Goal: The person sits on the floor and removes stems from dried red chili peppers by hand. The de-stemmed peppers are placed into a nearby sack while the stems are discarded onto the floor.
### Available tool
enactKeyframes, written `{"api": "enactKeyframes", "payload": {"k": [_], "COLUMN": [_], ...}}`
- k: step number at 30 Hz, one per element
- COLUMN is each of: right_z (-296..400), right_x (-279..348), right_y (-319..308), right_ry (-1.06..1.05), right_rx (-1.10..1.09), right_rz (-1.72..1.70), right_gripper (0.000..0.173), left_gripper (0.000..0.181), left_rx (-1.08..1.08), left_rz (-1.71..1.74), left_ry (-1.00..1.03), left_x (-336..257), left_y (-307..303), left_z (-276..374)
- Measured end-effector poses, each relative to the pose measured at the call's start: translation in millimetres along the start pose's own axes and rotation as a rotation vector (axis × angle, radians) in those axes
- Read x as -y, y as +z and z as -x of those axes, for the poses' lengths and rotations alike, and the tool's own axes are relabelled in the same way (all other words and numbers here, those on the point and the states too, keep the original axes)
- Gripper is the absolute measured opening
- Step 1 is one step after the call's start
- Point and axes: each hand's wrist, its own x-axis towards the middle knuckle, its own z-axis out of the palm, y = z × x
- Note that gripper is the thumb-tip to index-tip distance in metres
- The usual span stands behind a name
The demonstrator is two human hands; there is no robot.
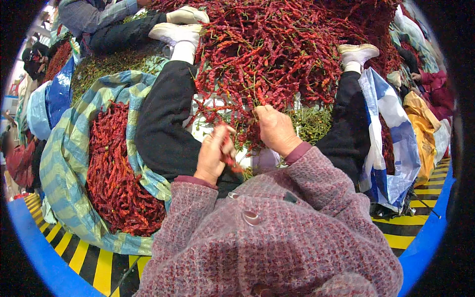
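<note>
My left hand (212, 154) is curled around several red chili peppers (234, 166), whose ends stick out below the fingers; the hand is a little blurred. To its right, my right hand (275, 128) has thumb and forefinger pinched together at a thin green stem (255, 116). Both hands are above the near edge of a large heap of red chili peppers (267, 55), which spreads between my outstretched legs. Under and beside the right hand is a pile of loose green stems (314, 124).
A green-and-blue checked woven sack (63, 163) at my left holds red chilies (118, 178). At right stand a blue-and-white sack (404, 159) and an orange sack (419, 130). Another person's sleeve (100, 16) is at upper left. Behind me runs yellow-and-black striped flooring (87, 260).
</note>
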Motion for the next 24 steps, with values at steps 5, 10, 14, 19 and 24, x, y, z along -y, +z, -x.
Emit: {"api": "enactKeyframes", "payload": {"k": [5, 10, 14, 19, 24], "right_z": [6, 17, 21, 24, 25], "right_x": [18, 29, 29, 36, 28], "right_y": [-3, 15, 32, 28, 41], "right_ry": [0.053, 0.155, 0.38, 0.076, 0.081], "right_rx": [0.327, 0.707, 0.67, 0.299, 0.218], "right_rz": [-0.708, -0.945, -1.096, -0.674, -0.736], "right_gripper": [0.025, 0.027, 0.023, 0.017, 0.016], "left_gripper": [0.024, 0.025, 0.027, 0.016, 0.008], "left_rx": [-0.06, -0.034, -0.036, -0.123, -0.196], "left_rz": [0.301, 0.278, 0.274, 0.183, 0.136], "left_ry": [0.092, 0.122, 0.115, 0.06, 0.078], "left_x": [7, 6, 9, 12, 16], "left_y": [-30, -30, -27, -29, -26], "left_z": [-22, -19, -19, -18, -17]}}
